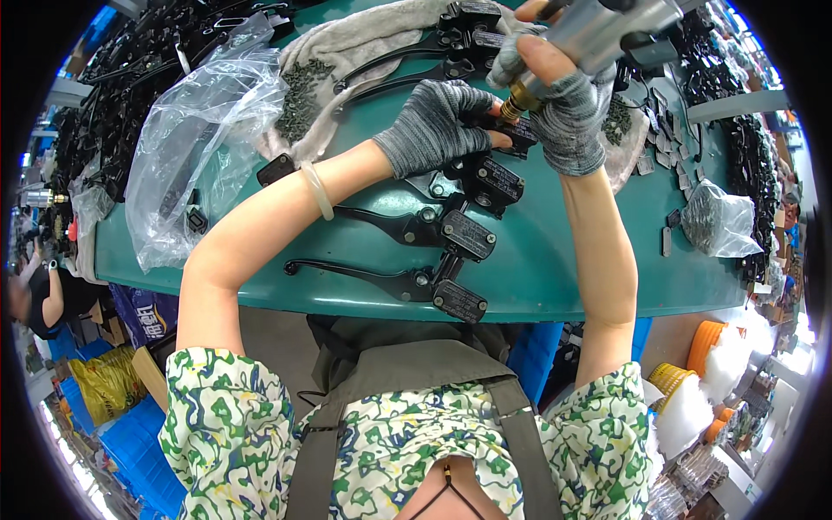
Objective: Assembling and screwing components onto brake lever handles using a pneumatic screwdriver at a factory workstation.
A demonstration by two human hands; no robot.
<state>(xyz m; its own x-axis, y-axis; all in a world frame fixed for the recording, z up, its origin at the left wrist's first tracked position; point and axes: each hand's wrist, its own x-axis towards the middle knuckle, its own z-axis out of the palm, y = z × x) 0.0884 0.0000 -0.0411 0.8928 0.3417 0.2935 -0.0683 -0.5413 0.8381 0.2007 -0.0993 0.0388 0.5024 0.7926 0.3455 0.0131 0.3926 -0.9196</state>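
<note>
While a grey metal pneumatic screwdriver [607,30] is clenched in the gloved right hand [568,113], its brass tip is set on a black brake-lever master cylinder [511,132] pinned to the green bench [555,277] by the closed left hand [438,126]. A screw-driving step is judged underway; steady vertical alignment is called for. Crumpled clear plastic bags lie far left [204,130] and right [719,221].
</note>
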